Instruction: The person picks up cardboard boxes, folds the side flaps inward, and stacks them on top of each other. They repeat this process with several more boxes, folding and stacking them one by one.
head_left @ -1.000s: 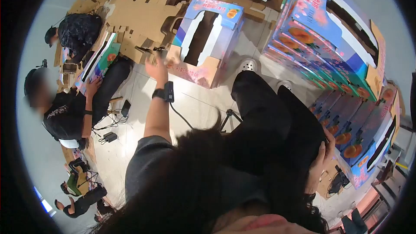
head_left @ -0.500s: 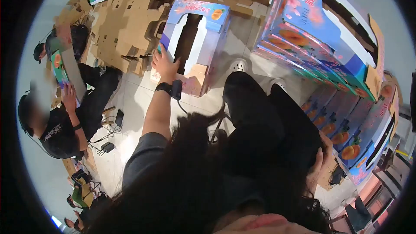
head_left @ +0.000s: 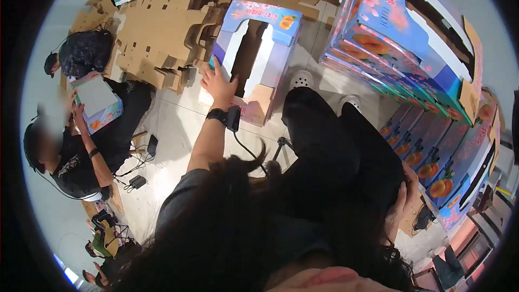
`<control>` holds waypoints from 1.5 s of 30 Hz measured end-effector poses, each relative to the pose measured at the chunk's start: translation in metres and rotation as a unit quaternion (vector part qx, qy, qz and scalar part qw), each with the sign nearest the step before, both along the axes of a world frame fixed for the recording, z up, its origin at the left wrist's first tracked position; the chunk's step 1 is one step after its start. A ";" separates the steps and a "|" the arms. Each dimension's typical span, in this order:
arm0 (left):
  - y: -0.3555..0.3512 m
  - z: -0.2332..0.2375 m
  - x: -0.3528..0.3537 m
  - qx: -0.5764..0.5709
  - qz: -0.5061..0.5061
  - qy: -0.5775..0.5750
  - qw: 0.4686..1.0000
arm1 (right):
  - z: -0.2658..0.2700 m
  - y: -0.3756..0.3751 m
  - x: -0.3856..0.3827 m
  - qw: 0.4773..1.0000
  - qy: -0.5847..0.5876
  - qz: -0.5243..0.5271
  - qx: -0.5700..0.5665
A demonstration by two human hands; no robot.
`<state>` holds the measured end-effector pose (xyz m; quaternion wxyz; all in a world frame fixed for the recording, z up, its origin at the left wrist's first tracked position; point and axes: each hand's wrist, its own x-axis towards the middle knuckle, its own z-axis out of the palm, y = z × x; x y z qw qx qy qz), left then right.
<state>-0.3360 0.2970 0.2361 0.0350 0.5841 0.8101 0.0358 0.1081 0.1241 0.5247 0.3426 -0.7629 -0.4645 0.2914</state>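
Observation:
My left hand (head_left: 219, 85) rests on the near left edge of a blue and purple printed cardboard box (head_left: 278, 65). Its fingers are spread along the side, and the thumb points over the top toward the long slot. The box has peach pictures, white flaps round the slot and a bare brown patch at the near end. My right hand (head_left: 400, 200) lies against the outside of my black-trousered thigh (head_left: 373, 167), fingers stretched out and partly hidden, with nothing visible in it.
Flat brown cardboard sheets (head_left: 157, 38) lie left of the box. Stacked printed boxes (head_left: 373, 38) and a row of more boxes (head_left: 427, 151) stand on the right. At left, a seated person (head_left: 75, 157) handles another printed box (head_left: 100, 103). Cables and a black adapter (head_left: 138, 182) lie on the floor.
My left hand and the box have shifted slightly right in view. The seated person's box has turned so its pale face shows. My right hand stays by my thigh.

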 end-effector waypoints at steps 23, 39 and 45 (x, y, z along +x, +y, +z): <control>-0.049 0.078 0.006 -0.142 -0.133 -0.190 0.962 | -0.005 -0.038 0.035 0.991 0.105 0.022 0.081; -0.148 0.142 -0.009 -0.397 0.041 -0.485 0.778 | 0.016 -0.096 -0.006 0.955 -0.239 0.098 0.146; -0.175 -0.020 -0.036 -0.182 0.429 -0.763 0.448 | 0.012 -0.091 -0.007 0.954 -0.234 0.100 0.161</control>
